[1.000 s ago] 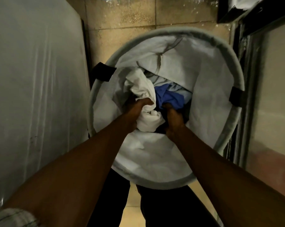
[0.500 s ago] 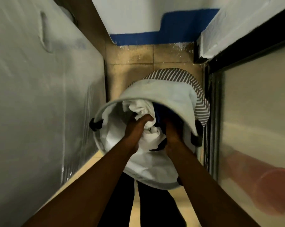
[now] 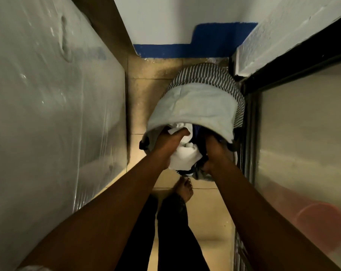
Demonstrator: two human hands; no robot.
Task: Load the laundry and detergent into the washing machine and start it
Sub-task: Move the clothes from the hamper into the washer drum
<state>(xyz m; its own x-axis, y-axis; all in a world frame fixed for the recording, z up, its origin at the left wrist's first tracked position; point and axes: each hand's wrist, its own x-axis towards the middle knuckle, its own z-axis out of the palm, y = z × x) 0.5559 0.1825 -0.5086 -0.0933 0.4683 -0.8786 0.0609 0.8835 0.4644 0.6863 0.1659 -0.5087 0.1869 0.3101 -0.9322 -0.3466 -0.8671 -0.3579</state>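
Narrow passage, tiled floor (image 3: pixel 146 90), plastic-wrapped appliance (image 3: pixel 48 114) on our left, glass door (image 3: pixel 302 143) on our right. Near us, our left hand (image 3: pixel 168 142) has its grip clamped on a white garment (image 3: pixel 185 156); our right hand (image 3: pixel 214 148) is curled into dark clothes (image 3: pixel 200 163). Both sit at the mouth of the striped laundry hamper (image 3: pixel 205 102), tipped toward us. We judge: unloading step; next, lift the bundle clear and carry it to the washer drum.
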